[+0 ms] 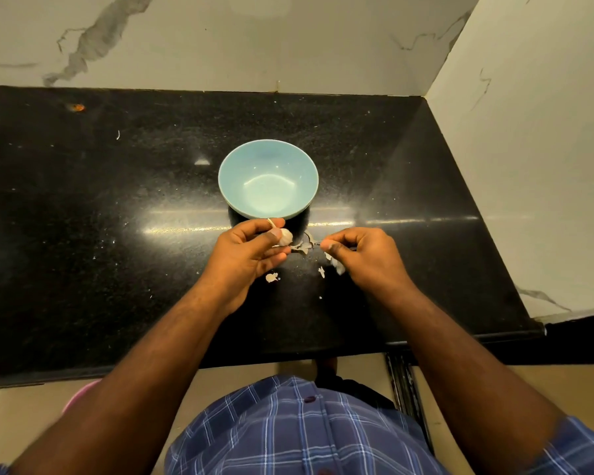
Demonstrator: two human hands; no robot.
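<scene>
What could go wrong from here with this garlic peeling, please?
The small white garlic bulb is held at the fingertips of the left hand, so a hard tug by the right hand, pinching papery peel, might dislodge it. Loose peel flakes litter the black stone counter and could drift into the empty light-blue bowl.

Bowl (268, 180) on counter (117, 200), behind both hands; garlic (284, 236) in left hand (251, 252); peel scraps (272, 277) between hands.

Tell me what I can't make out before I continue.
Head view only.
The garlic: mostly covered by fingers of the left hand.
The scrap pinched in the right hand: hidden by its curled fingers, blurred.
The pink thing below the counter: cut off by its edge.
</scene>
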